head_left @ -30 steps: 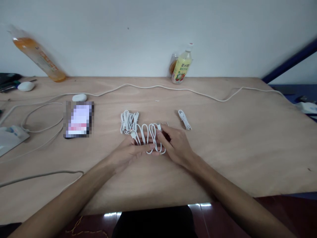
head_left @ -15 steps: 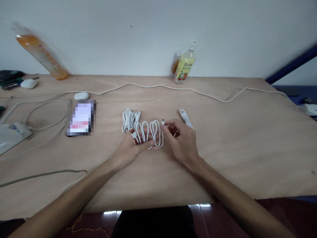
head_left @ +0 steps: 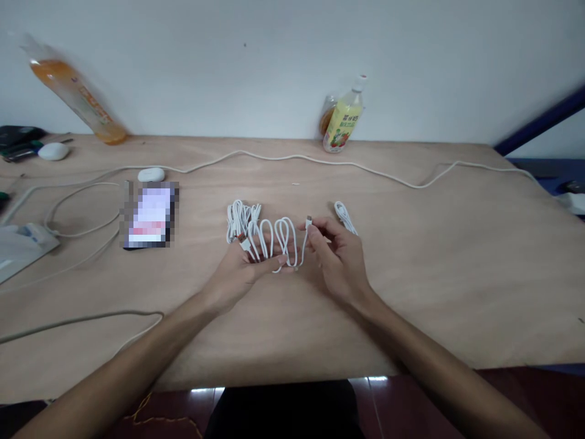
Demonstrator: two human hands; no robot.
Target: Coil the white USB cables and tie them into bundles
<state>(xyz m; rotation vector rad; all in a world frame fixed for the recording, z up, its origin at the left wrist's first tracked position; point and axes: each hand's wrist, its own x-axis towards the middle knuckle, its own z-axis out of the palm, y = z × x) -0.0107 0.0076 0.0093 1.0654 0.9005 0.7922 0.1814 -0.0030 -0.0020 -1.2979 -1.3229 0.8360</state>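
Loose loops of a white USB cable (head_left: 286, 235) lie across the fingers of my left hand (head_left: 244, 265), with the thumb pressed over them. The cable's larger plug, orange inside, sticks up by the base of that hand's fingers. My right hand (head_left: 340, 256) pinches the small plug at the other end between thumb and forefinger, and a short length of cable runs from it to the loops. Just behind my left hand lie bundled white cables (head_left: 240, 216), partly hidden. Past my right hand rests another folded white cable (head_left: 345, 216).
A phone (head_left: 150, 216) with a blurred screen and a white earbud case (head_left: 151, 175) lie to the left. A long white cord (head_left: 292, 158) crosses the wooden table (head_left: 457, 274). Against the wall stand an orange drink bottle (head_left: 77, 94) and a yellow one (head_left: 343, 122).
My right hand has drawn the small plug slightly right and away from the loops, so the stretch of cable behind it is straighter. My left hand keeps its hold on the loops.
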